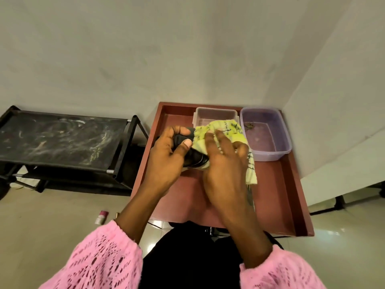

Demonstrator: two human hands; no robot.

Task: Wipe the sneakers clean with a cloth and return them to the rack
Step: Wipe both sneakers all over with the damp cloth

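Tray (291, 195): clear tub (214, 114) empty, purple tub (268, 151) w/ water.

I see a red-brown tray table (277, 195) carrying two plastic tubs side by side at its far edge: a clear one (214, 115) and a purple one (268, 134). Left, a black rack (62, 138) stands on the floor (52, 215), a small bottle (101, 217) lying near it.

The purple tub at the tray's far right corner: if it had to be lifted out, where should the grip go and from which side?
Grip the purple tub by its rolled rim on the two long sides, coming from above with both hands. It appears to hold liquid, so it should stay level. The clear tub sits close on its left, leaving little room there.
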